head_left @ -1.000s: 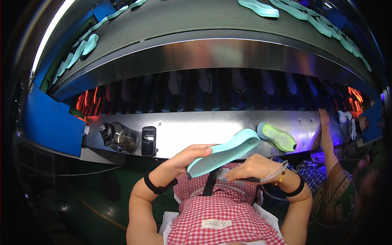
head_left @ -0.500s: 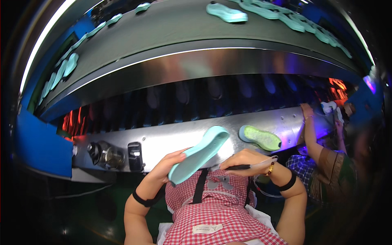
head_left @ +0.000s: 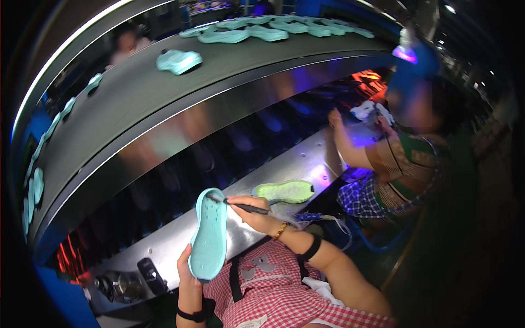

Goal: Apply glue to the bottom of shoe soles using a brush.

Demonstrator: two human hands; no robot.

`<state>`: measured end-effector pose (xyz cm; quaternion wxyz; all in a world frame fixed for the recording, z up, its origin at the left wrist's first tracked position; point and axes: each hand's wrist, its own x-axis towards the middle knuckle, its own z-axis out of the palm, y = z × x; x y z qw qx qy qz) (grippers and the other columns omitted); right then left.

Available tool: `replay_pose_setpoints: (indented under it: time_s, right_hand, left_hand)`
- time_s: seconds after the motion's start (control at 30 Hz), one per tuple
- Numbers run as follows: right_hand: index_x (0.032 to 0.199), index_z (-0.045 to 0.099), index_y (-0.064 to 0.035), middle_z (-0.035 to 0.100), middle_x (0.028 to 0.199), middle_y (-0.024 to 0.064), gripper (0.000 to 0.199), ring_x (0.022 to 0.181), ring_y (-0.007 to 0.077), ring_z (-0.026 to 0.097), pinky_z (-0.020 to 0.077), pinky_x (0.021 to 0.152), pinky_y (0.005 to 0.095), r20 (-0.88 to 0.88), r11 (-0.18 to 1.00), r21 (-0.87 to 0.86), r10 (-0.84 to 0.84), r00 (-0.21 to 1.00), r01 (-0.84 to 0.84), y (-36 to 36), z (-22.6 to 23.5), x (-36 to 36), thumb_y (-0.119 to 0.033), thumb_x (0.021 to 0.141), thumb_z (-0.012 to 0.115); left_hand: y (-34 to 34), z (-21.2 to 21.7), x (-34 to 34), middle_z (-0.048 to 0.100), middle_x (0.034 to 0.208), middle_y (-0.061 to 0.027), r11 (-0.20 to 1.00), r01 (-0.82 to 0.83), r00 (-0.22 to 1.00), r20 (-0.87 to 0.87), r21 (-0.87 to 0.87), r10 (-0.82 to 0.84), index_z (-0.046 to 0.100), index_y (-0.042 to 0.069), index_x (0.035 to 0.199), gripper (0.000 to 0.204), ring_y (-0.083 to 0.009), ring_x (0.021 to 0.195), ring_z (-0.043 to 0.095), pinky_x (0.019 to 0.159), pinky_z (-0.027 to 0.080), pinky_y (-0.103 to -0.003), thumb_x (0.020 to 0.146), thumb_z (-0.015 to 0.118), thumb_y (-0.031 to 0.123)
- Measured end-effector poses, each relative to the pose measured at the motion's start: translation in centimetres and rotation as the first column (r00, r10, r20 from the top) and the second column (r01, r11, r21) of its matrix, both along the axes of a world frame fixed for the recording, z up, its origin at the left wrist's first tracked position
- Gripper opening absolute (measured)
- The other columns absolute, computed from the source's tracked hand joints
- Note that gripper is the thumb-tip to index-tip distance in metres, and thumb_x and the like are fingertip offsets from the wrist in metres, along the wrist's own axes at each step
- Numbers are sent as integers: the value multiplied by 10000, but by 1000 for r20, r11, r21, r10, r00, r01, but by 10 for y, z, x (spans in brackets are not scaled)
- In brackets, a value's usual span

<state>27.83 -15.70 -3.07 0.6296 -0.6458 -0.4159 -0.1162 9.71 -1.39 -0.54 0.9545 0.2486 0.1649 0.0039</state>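
Observation:
A turquoise shoe sole (head_left: 209,246) stands nearly upright before me, its hollowed inner face with small holes turned my way. My left hand (head_left: 188,270) grips it by the lower left edge. In my right hand (head_left: 252,215) is a slim black brush-like tool (head_left: 249,208), held like a pen. Its tip reaches over the inner face near the sole's upper end; I cannot tell whether it touches. Beyond my right hand, a second sole (head_left: 284,191) with a yellow-green inner face lies on the metal ledge (head_left: 240,229).
Several turquoise soles (head_left: 265,34) lie along the conveyor belt (head_left: 131,90) behind the ledge. A black phone-like object (head_left: 151,275) and a dark bottle (head_left: 120,285) sit at the ledge's left. To the right, a co-worker (head_left: 399,164) handles a white shoe part (head_left: 363,110).
My view has turned to the right. The sole has come upright with its inner face toward me, and my right hand has brought the tool up to its upper end.

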Motion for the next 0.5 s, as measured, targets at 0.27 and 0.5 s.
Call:
replay_pose_setpoints:
  time_s: [0.27,0.5]
  right_hand:
    - [998,611,-19,624,780,59,207,572,82,561,466,520,212,-730,727,108,521,442,-678,-38,58,-34,-84,803,585]
    - [1023,602,-9,606,760,31,229,477,33,467,395,425,168,-725,910,199,387,571,-363,-49,19,-22,-126,829,571]
  left_hand:
    - [36,26,-13,563,1051,-164,871,-208,975,25,445,220,409,8,1217,556,-330,895,579,785,486,-470,839,432,416]
    - [214,95,62,430,1235,-183,855,-236,783,612,461,-114,327,11,1282,549,-303,1132,435,957,366,-422,874,430,363]
